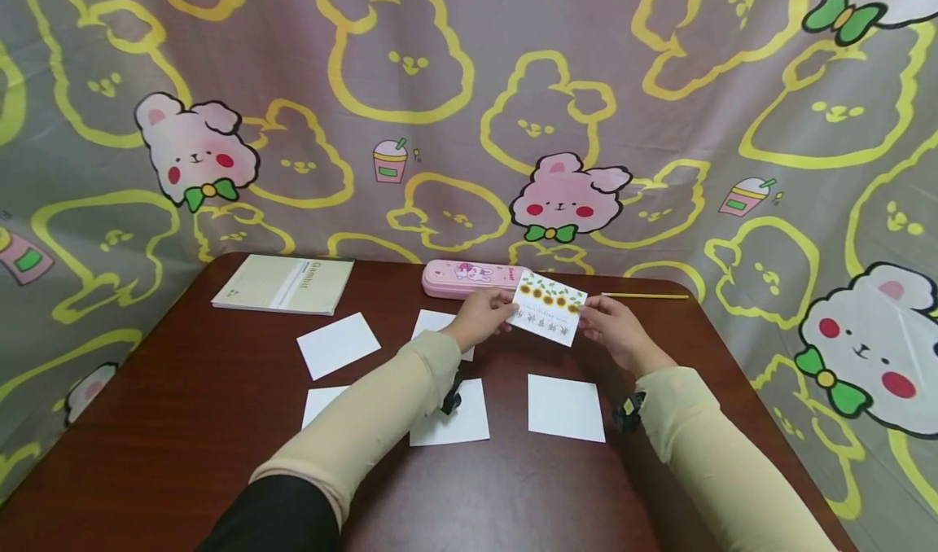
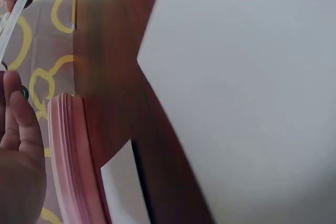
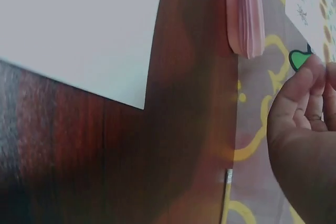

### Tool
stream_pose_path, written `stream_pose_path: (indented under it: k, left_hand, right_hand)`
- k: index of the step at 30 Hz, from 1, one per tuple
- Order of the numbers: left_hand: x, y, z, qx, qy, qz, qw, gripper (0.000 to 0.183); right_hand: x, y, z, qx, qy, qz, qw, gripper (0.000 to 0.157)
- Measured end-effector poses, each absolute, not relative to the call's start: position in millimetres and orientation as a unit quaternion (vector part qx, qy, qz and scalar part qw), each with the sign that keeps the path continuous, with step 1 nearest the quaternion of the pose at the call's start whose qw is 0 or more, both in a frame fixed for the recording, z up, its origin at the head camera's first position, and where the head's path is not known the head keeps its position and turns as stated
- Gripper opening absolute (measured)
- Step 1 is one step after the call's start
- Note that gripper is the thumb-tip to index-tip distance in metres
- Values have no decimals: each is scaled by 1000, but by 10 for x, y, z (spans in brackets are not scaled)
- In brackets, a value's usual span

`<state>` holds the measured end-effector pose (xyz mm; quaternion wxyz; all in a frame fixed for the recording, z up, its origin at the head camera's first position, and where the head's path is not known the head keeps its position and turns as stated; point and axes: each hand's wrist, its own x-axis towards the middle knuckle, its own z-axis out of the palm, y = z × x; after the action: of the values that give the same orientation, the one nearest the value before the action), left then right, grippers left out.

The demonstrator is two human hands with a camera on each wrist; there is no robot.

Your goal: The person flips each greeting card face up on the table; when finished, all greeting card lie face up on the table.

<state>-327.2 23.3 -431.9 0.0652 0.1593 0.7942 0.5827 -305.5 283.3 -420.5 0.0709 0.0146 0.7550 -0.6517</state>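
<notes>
Both hands hold up a white greeting card with a row of sunflowers and dark handwritten-style characters, tilted above the table. My left hand pinches its left edge; my right hand pinches the right edge. In the right wrist view the card rises from the fingertips of the right hand. The left wrist view has the card edge-on, near the left hand. Beneath the hands, blank white cards lie on the table, among them one at right and one by the left wrist.
A pink pencil case lies at the table's back edge, partly behind the held card. To its right is a yellow pencil. A cream notebook sits back left, with another white card nearer. A patterned curtain hangs behind.
</notes>
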Motion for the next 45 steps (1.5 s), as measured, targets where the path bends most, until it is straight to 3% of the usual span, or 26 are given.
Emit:
stream_pose_path:
  k: [4, 9, 16, 19, 24, 27, 29, 32, 38, 45]
  left_hand:
    - [-3251, 260, -4318, 128, 739, 652, 110, 19]
    - [-3221, 357, -4329, 98, 675, 718, 142, 11]
    - [-3123, 465, -4427, 68, 657, 735, 153, 10]
    - [-3093, 456, -4450, 66, 676, 721, 137, 9]
    - [-3122, 362, -4428, 130, 787, 597, 89, 7]
    - [-3150, 293, -4395, 200, 865, 458, 48, 7]
    - [-3159, 265, -4373, 239, 893, 381, 24, 8]
    - [-3148, 257, -4336, 276, 901, 335, 13, 8]
    - [-3133, 275, -4318, 284, 901, 328, 18, 12]
    - [-3171, 209, -4327, 252, 894, 372, -4, 14]
  right_hand:
    - [-3036, 2851, -4207, 20, 681, -727, 81, 4]
    - [-3037, 2820, -4229, 24, 640, -762, 98, 11]
    - [-3036, 2708, -4281, 22, 640, -759, 122, 4]
    - [-3044, 2677, -4281, 20, 668, -734, 119, 12]
    - [-3044, 2623, -4161, 1, 803, -595, 24, 39]
    - [-3050, 2585, -4025, -36, 879, -473, -53, 44]
    - [-3058, 2558, -3938, -77, 911, -396, -83, 40]
    - [-3090, 2517, -3839, -135, 934, -318, -86, 33]
    - [-3125, 2507, -3786, -157, 954, -252, -39, 17]
    - [-3107, 2581, -3794, -170, 954, -246, 11, 11]
